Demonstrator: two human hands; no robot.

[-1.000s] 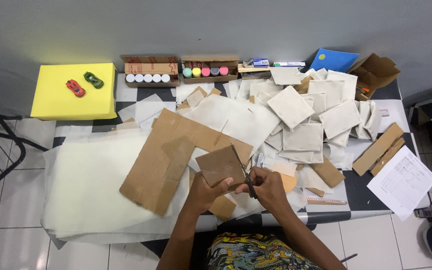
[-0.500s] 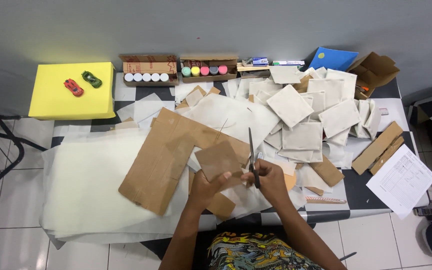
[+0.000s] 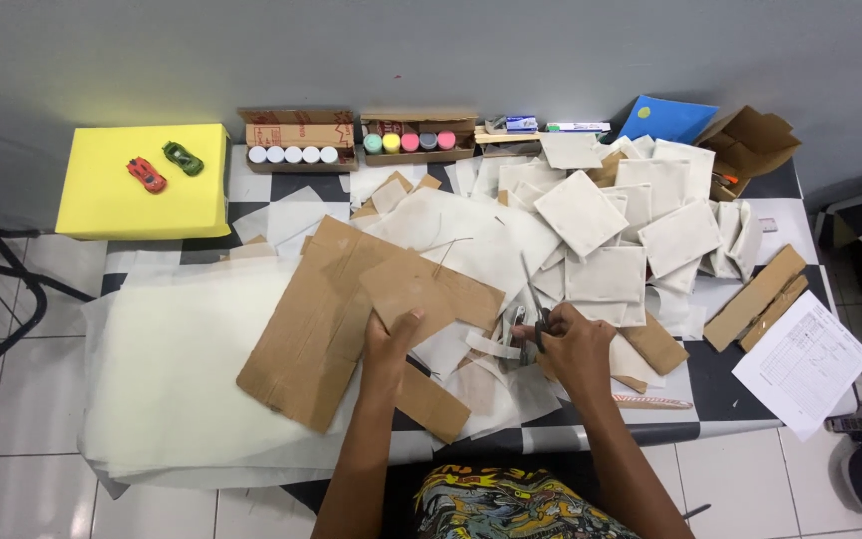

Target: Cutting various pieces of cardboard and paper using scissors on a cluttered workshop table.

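Observation:
My left hand (image 3: 387,341) presses on a small brown cardboard piece (image 3: 411,289) that lies over a large cut cardboard sheet (image 3: 321,324). My right hand (image 3: 576,344) grips a pair of scissors (image 3: 531,304), blades pointing away from me, just right of the cardboard piece and apart from it. White paper scraps (image 3: 481,384) lie between and under both hands.
Several white square pads (image 3: 606,235) are piled at the right. A big white sheet (image 3: 177,369) hangs off the table's left. Boxes of paint pots (image 3: 411,140) line the back, with a yellow box (image 3: 142,180) carrying two toy cars, cardboard strips (image 3: 755,297) and a printed sheet (image 3: 800,364).
The small cardboard piece has gone from held up between both hands to lying on the big sheet. My right hand with the scissors moved right, away from it.

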